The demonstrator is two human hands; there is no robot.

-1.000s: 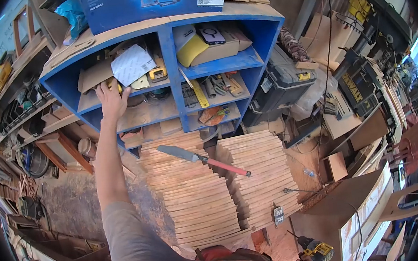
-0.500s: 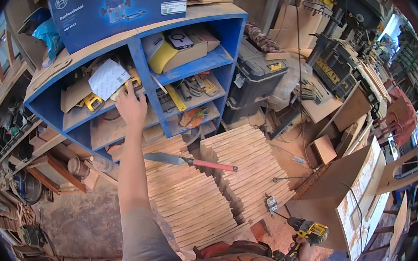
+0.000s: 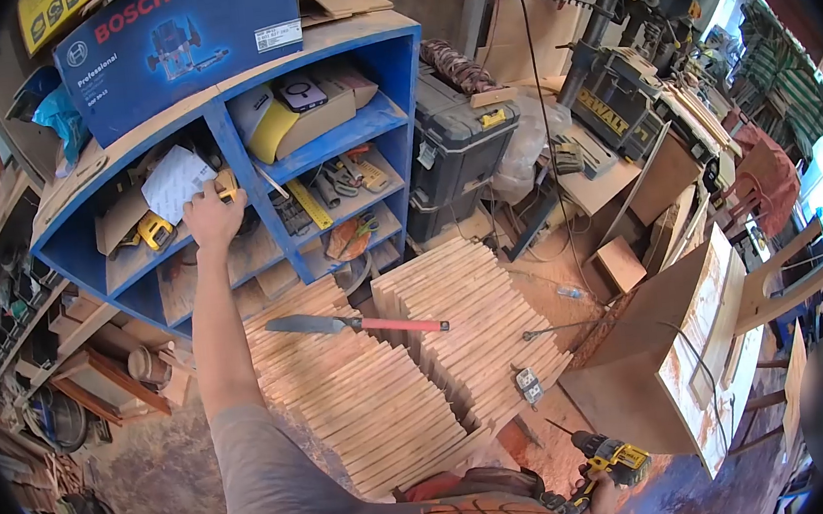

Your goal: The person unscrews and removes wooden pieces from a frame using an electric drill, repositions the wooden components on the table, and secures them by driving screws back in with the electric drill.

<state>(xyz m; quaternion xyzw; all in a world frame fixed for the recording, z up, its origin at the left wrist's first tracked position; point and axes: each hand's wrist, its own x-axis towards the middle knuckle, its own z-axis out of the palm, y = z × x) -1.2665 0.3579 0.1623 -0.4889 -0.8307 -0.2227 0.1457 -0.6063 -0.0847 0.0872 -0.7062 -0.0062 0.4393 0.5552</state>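
My left hand (image 3: 216, 219) reaches into the upper left compartment of the blue shelf. Its fingers are curled by a yellow tool part (image 3: 226, 184), and what they hold is hidden. A white printed sheet (image 3: 175, 181) lies just left of those fingers, with a yellow-and-black power tool piece (image 3: 155, 230) beside it. Low at the right, my right hand (image 3: 601, 498) is closed around the handle of a yellow-and-black cordless drill (image 3: 614, 458), whose long bit points up and left. A pull saw (image 3: 368, 323) with a red handle rests across the stacked wooden strips (image 3: 367, 410).
The blue shelf (image 3: 222, 141) carries a blue Bosch box (image 3: 189, 55) on top. Black toolboxes (image 3: 463, 118) stand right of it. A second stack of strips (image 3: 475, 300) holds a small metal-and-black piece (image 3: 528, 385). Boards (image 3: 632, 384) lean at the right.
The view has shifted, so the shelf sits further left in frame. My left hand's fingers look more curled by the yellow part. The drill stays in my right hand.
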